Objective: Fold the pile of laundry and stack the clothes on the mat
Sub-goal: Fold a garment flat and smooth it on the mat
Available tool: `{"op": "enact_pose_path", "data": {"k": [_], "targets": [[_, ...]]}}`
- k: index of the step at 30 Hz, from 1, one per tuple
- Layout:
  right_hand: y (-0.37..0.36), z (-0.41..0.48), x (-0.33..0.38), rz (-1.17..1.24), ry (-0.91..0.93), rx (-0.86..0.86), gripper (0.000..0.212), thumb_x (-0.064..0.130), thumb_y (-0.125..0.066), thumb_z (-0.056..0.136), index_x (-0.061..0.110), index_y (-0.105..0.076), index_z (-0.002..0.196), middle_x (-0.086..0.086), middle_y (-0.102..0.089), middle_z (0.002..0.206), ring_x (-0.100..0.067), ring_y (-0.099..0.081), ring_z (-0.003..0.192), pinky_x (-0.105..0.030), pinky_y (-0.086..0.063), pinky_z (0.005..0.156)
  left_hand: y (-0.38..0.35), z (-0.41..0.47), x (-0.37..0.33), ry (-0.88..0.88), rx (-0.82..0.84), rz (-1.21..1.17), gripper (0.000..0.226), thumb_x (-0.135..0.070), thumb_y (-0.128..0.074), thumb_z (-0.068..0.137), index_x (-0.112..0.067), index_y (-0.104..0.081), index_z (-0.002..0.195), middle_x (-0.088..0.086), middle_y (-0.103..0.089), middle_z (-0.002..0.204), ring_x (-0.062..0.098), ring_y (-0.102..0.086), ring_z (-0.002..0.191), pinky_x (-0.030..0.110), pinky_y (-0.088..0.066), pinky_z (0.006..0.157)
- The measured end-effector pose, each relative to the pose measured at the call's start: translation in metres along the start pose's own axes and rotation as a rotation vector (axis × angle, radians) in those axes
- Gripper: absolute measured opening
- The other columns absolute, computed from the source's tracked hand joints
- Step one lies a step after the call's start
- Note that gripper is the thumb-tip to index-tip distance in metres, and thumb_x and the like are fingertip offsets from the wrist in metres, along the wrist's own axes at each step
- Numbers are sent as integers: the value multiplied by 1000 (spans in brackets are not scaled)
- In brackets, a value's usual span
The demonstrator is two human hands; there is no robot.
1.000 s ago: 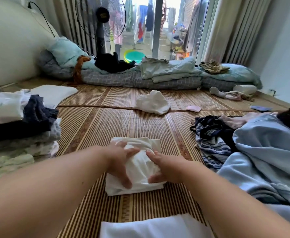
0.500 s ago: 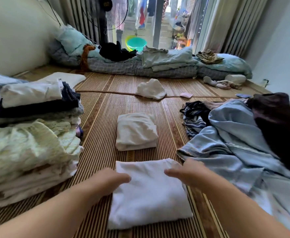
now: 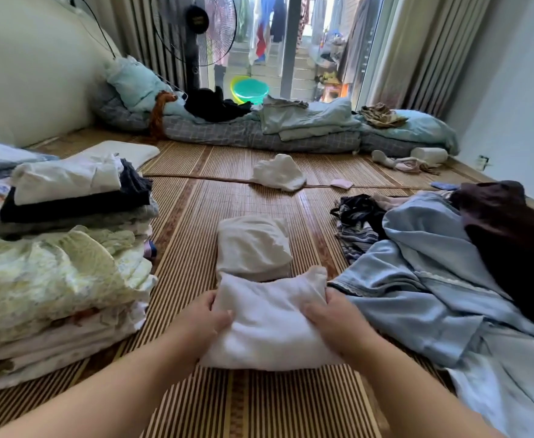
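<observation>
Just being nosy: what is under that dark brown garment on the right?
The dark brown garment lies on a crumpled light blue garment, which rests on the woven mat. Whatever sits beneath the brown cloth's far side is covered.

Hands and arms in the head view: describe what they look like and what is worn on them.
Both forearms are bare as far as the frame shows, with no sleeves in view. The left hand and right hand wear no gloves, and no rings, watch or bracelets are visible. The fingers are short, and no nail polish is visible.
</observation>
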State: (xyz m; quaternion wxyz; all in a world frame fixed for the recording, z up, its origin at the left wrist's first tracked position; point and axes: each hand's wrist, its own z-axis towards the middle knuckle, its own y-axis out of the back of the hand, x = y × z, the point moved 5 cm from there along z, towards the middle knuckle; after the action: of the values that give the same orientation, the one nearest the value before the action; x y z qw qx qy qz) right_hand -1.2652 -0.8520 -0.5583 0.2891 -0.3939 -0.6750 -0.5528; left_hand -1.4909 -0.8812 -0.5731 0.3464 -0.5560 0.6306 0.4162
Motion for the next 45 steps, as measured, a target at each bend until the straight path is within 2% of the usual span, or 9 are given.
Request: {"op": "enact_pose_path", "data": {"k": [5,10,16,19,23,26,31,36,45], "targets": [[20,55,63,226,200,-46,12,15,-62,89,19,-62,100,-5,-70,98,-26,-67,90,-42,-56,81,24,45,-65,-226,-30,-168,42,-6,-54,93,-26,-52,129,9,-66,114,31,-70,93,42,-59,71],[12,136,101,272,237,-76,27,14,-60,91,11,-58,118,-11,-66,112,-33,-63,104,-52,-50,95,42,118,-111,-307,-172,-66,49,-6,-55,92,-20,-44,137,11,-61,118,33,-64,101,53,-55,87],[-19,203,69,-218,100,-186,75,34,-72,83,25,-33,147,-6,-43,144,-27,-45,130,-38,-36,106,39,188,-85,-92,-184,247,86,-5,-65,85,-31,-20,153,13,-48,138,35,-61,105,47,-56,87],[-29,218,60,-417,160,-134,51,42,-66,87,27,-53,134,-3,-47,141,-27,-46,128,-34,-38,101,26,200,-74,-67,-60,331,66,-4,-61,83,-28,-43,142,7,-65,114,27,-67,93,38,-59,78],[-32,221,47,-515,85,-46,35,37,-51,97,26,-59,129,-6,-59,132,-29,-55,119,-39,-43,103,25,201,-73,-97,-141,615,79,-16,-64,76,-28,-31,147,6,-63,108,24,-64,92,41,-54,88],[-27,209,52,-431,150,-104,31,32,-52,96,29,-62,126,-3,-58,133,-26,-55,119,-40,-43,103,20,193,-75,-68,-188,709,85,-22,-64,77,-29,-22,150,11,-50,120,26,-59,97,39,-51,92],[-9,149,61,-317,310,-196,58,41,-58,91,33,-40,145,0,-36,150,-22,-35,136,-46,-29,114,0,151,-83,-66,-256,951,87,-41,-60,84,-37,-7,153,13,4,153,42,-19,137,48,-30,110],[27,55,31,-351,327,-134,65,35,-63,89,31,-34,148,-4,-34,151,-21,-35,137,-37,-30,115,-58,75,-86,-232,-51,907,80,-47,-63,86,-38,-19,152,9,-6,158,36,-19,142,52,-24,117],[119,-69,-62,-388,179,-258,66,32,-67,85,34,-39,146,-1,-25,156,-18,-29,142,-39,-29,115,-216,-47,-70,-672,207,853,67,-44,-61,86,-37,-35,147,-2,-36,148,17,-29,138,31,-25,113]]}}
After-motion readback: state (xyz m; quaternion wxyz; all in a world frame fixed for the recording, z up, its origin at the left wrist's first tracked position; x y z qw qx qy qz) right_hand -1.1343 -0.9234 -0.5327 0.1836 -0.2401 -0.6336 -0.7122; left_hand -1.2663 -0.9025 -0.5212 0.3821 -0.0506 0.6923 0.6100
